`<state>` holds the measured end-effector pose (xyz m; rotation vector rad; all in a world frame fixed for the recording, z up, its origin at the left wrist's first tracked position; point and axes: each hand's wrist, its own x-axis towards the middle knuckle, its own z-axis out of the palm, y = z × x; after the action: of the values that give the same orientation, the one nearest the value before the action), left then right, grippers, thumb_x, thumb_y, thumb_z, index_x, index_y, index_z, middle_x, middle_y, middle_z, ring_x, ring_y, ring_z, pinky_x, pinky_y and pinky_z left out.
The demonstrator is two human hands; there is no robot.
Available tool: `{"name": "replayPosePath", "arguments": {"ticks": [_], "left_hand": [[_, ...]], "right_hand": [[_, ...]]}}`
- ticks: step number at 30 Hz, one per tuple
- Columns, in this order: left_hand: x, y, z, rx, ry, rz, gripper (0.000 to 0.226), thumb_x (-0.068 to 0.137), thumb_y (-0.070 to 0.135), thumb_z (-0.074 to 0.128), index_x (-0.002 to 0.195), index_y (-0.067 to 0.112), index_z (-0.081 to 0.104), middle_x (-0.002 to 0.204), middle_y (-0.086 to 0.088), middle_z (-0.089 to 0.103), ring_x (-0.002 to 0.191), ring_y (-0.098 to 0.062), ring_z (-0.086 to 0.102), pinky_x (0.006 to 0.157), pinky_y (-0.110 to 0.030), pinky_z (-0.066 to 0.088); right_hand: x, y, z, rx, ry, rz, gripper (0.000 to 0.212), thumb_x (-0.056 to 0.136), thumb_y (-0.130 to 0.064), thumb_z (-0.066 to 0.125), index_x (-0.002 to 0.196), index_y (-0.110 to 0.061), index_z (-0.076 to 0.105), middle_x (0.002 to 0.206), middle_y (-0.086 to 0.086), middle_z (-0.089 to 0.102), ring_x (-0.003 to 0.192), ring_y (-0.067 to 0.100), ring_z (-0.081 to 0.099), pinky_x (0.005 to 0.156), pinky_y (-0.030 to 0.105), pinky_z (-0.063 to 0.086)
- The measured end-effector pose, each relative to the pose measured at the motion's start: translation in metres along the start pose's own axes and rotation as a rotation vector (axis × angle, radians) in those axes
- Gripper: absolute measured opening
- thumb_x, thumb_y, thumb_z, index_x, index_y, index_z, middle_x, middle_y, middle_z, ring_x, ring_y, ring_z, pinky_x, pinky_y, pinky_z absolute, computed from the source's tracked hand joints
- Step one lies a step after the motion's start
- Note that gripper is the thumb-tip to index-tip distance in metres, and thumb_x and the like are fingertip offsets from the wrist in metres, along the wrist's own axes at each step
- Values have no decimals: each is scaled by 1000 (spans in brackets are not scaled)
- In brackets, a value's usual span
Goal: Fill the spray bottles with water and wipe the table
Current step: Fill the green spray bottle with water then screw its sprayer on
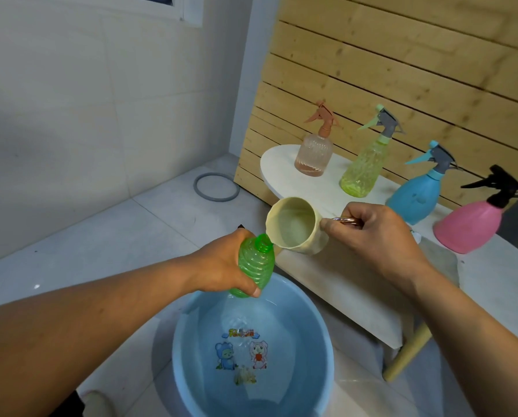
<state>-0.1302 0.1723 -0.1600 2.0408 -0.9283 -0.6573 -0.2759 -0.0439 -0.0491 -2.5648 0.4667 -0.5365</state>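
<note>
Here, my left hand was wrapped around the green ribbed bottle, fingers and thumb curled about its body, holding it tilted with its open threaded neck pointing up and to the right, above the near rim of the blue basin. My right hand pinched the metallic handle of the cream cup, fingers closed on it. I had the cup tipped well over on its side, its mouth facing me and its lip touching the bottle's neck. The basin sat on the tiled floor below both hands and held clear water over cartoon pictures printed on its bottom.

On the white table behind my hands stood four capped spray bottles in a row against the wooden slat wall: a peach spray bottle farthest back, then a yellow-green spray bottle, a blue spray bottle, and a pink spray bottle with a black trigger nearest the right edge. A grey ring lay on the floor near the corner.
</note>
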Motion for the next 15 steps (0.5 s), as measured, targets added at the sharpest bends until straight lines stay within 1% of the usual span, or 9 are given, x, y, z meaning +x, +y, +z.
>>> {"name": "replayPosePath", "arguments": {"ticks": [6,10,13,15], "left_hand": [[-1,-1,-1,19,0,-2,89,59,34,98,131,34,45,114,13,62,104,-6,62,90,-33,59],[-2,-1,0,18,1,-4,89,60,33,98,131,34,45,114,12,62,103,-7,63,88,-30,58],[-4,0,-1,20,-1,-5,89,61,32,98,132,33,45,115,12,61,105,-7,62,90,-33,58],[-4,0,-2,21,-6,-5,89,62,32,98,133,32,45,116,11,61,106,-8,62,91,-35,58]], "right_hand": [[-2,-6,1,-46,28,-17,31,83,-49,72,66,-30,56,52,-13,48,53,6,43,50,29,29],[-2,-9,2,-72,52,-25,40,83,-47,72,60,-20,53,53,-13,49,56,8,44,51,30,30],[-2,-9,1,-86,59,-28,43,83,-48,71,60,-18,52,53,-12,50,54,10,43,51,31,31],[-2,-10,1,-98,67,-37,43,83,-49,71,60,-17,53,53,-8,49,53,12,42,51,31,32]]}}
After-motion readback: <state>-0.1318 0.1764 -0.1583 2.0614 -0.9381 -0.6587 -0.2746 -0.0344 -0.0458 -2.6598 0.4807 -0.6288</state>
